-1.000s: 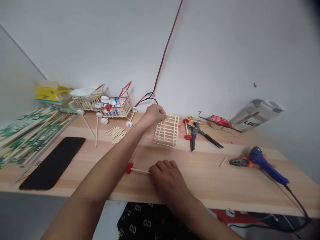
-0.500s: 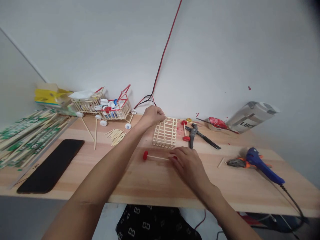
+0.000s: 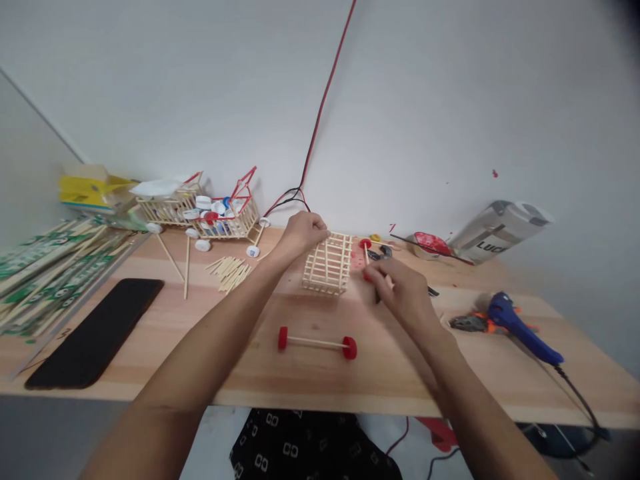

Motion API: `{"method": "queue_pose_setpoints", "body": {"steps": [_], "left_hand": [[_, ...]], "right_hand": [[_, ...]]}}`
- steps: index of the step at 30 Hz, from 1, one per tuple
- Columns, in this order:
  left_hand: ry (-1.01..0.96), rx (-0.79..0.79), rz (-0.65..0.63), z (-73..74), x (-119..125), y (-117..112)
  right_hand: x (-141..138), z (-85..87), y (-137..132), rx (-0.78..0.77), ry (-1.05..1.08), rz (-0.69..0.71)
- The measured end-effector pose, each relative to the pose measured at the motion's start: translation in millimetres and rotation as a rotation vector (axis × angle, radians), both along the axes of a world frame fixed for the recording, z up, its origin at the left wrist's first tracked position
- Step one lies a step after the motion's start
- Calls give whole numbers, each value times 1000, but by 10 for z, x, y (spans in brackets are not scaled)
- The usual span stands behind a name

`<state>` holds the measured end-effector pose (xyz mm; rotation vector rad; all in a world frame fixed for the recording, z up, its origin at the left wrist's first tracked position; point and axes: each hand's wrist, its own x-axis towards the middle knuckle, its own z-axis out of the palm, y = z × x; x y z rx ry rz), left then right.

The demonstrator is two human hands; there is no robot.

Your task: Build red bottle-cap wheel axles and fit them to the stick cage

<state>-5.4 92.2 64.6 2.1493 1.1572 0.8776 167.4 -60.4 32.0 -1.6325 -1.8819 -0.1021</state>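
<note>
My left hand is closed on the far left corner of a small stick-built frame standing on the wooden table. My right hand reaches to the frame's right, fingers pinched on a second stick axle with red cap wheels. Nearer me, a stick axle with two red cap wheels lies loose on the table, with neither hand on it.
Black pliers lie behind my right hand. A blue glue gun is at the right, a black phone at the left. Stick carts with bottle caps stand by the wall, with loose sticks and wrapped chopsticks.
My right hand slid the red-wheeled axle to the right, let it go on the table, then moved up to the other axle beside the frame. My left hand stayed on the frame.
</note>
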Motion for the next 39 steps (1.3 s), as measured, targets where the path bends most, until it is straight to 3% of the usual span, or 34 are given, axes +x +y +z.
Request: {"method": "queue_pose_setpoints", "body": {"steps": [3, 5, 9, 12, 16, 19, 22, 25, 27, 28, 35, 39], "left_hand": [[-14, -7, -9, -38, 18, 24], [-27, -8, -14, -60, 24, 46], [-27, -5, -22, -64, 19, 66], [-21, -16, -31, -38, 9, 54], [-40, -32, -59, -24, -2, 51], [-48, -35, -59, -41, -7, 69], [-57, -40, -66, -56, -9, 82], [-64, -36, -82, -55, -7, 83], [-64, -33, -76, -47, -6, 79], [-63, -36, -74, -41, -6, 76], [-47, -17, -52, -8, -8, 14], [-17, 8, -35, -1, 14, -32]], "right_hand": [[-507, -50, -420, -73, -100, 431], [-693, -156, -613, -209, -225, 511], [-642, -388, -634, -184, -175, 299], [-531, -449, -549, -210, -94, 255], [-504, -403, -569, -278, -56, 228], [-448, -335, -695, -320, 11, 300], [-277, -262, -855, -270, 124, 331], [-36, -195, -916, -90, 211, 89], [102, -169, -851, -68, 269, -95], [152, -165, -788, -72, 286, -115], [114, -318, -183, -163, 335, -90], [27, -430, -1, -218, 354, -103]]}}
